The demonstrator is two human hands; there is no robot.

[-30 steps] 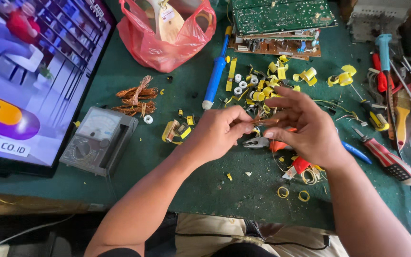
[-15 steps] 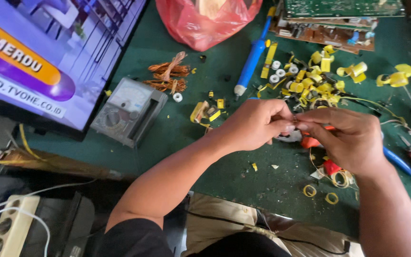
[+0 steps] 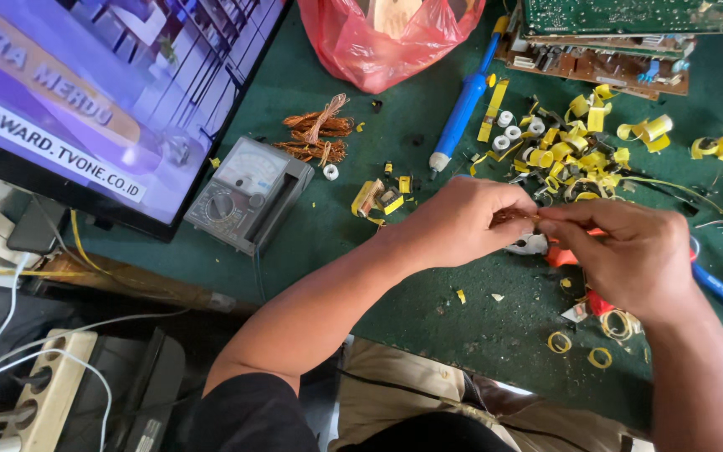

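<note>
Left hand (image 3: 462, 222) and right hand (image 3: 629, 255) meet fingertip to fingertip over the green bench (image 3: 428, 318), just right of frame centre. Fingers of both hands pinched closed on a small thin piece (image 3: 533, 218) held between them; too small to tell what it is, looks like a bit of wire or a lead. Under the hands, partly hidden: small white part (image 3: 531, 244) and red-orange bits (image 3: 561, 256).

At 12 o'clock from the hands: heap of yellow tape scraps (image 3: 575, 155) with small white rings (image 3: 508, 134). Blue soldering tool (image 3: 460, 113) lies slanted at 11 o'clock, tip toward the hands. Red plastic bag (image 3: 378, 38) at top centre, circuit boards (image 3: 621, 33) at 1 o'clock. Copper wire bundle (image 3: 315, 134) and analog multimeter (image 3: 248, 192) at 9–10 o'clock, well apart from the hands. Lit screen (image 3: 85, 92) top left. Power strip (image 3: 48, 389) bottom left, off the bench. Yellow tape rings (image 3: 579, 349) at 5 o'clock near right wrist.
</note>
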